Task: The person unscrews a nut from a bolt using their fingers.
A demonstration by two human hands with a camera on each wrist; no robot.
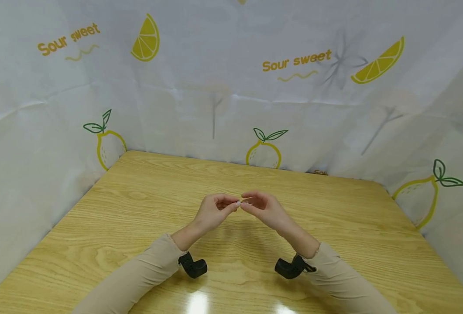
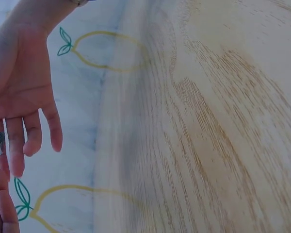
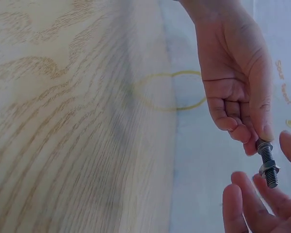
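A metal bolt (image 3: 267,156) is pinched near its head between the thumb and curled fingers of my left hand (image 1: 213,213). A nut (image 3: 270,169) sits on the threads close to the bolt's free end, with ring-like parts nearer the pinching fingers. My right hand (image 1: 268,211) faces it, thumb and fingers spread around the nut end without closing on it. In the left wrist view, the right hand's long, loosely straight fingers (image 2: 15,145) hang beside the bolt. Both hands meet above the middle of the table.
A wood-grain table (image 1: 156,183) lies under the hands. White curtains (image 1: 200,65) printed with lemons enclose its back and sides. Each wrist wears a black camera mount (image 1: 193,266), with beige sleeves (image 1: 152,270) behind.
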